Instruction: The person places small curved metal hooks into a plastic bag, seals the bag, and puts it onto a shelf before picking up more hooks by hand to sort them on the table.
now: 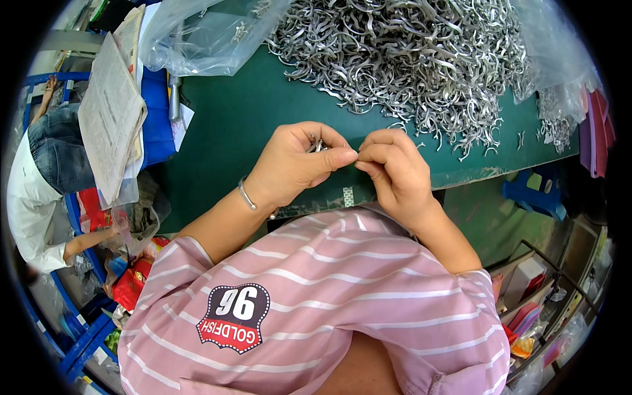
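Over the near edge of the green table [224, 131], my two hands meet at the fingertips. Curled fingers of my left hand [283, 164] hold several small silver metal pieces [316, 144], while its thumb and index finger pinch toward the right hand. My right hand [403, 174] is closed in a pinch against those fingertips; whatever sits between them is too small and covered to make out. Beyond the hands spreads a big heap of curved silver metal pieces [408, 59], with a few loose ones at its near edge.
A clear plastic bag [204, 39] lies at the table's far left, another [559, 46] at the right. Newspapers [112, 112] are stacked on the left. A person in a white top [33, 204] bends beside blue racking. A blue stool [536, 191] stands at right.
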Demonstrator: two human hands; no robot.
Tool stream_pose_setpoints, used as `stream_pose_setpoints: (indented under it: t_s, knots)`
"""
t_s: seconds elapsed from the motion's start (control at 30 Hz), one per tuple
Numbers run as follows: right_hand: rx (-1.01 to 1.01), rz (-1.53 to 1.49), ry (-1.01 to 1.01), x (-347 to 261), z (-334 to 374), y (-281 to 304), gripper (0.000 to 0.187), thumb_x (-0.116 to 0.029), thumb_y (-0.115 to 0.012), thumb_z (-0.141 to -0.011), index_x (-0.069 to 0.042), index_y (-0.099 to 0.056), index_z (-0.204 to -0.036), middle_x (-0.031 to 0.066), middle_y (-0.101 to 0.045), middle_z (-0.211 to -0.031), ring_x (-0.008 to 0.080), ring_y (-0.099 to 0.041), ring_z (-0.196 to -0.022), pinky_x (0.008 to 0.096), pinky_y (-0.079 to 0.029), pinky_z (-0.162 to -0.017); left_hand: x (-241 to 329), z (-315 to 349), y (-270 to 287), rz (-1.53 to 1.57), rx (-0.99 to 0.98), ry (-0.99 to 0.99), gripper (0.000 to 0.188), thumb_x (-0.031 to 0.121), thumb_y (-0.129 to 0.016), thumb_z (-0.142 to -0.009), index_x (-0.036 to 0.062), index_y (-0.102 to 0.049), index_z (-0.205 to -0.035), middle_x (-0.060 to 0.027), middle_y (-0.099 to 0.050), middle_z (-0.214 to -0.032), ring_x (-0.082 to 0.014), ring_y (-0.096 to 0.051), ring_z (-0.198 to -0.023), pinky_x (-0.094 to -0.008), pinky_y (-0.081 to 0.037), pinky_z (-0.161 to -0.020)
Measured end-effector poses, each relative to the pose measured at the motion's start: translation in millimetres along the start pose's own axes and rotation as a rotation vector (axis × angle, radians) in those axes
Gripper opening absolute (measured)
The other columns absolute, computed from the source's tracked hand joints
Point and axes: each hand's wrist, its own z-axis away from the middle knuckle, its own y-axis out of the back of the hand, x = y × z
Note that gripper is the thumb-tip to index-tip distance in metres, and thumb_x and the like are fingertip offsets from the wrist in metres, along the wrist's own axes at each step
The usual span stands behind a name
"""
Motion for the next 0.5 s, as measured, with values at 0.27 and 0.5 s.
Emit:
stream_pose_setpoints:
  t_s: [0.27,0.5]
  knots:
    - [0.244,0.143,-0.225,8.6,1.8,30.5,0.012,0.009,-0.059,-0.073,0.001,-0.057,-0.083,0.0117,-0.058,-0.079,0.0231,-0.056,-0.070,0.0289,-0.045,-0.061,7.4,-13.3,22.5,0.166,0.266,-0.317,0.011,0.011,-0.057,-0.086,0.0008,-0.058,-0.088,0.0018,-0.047,-0.060,-0.0035,-0.034,-0.043,-0.0174,-0.024,-0.037]
    - [0.076,0.429,-0.208,16.0,17.5,42.8,0.016,0.001,-0.064,-0.070,-0.002,-0.061,-0.085,0.0099,-0.056,-0.081,0.0279,-0.054,-0.074,0.0355,-0.044,-0.065,38.2,-30.8,100.7,0.952,0.167,-0.328,0.025,0.017,-0.041,-0.096,-0.0021,-0.048,-0.111,-0.0006,-0.039,-0.071,-0.0064,-0.033,-0.050,-0.0194,-0.025,-0.039]
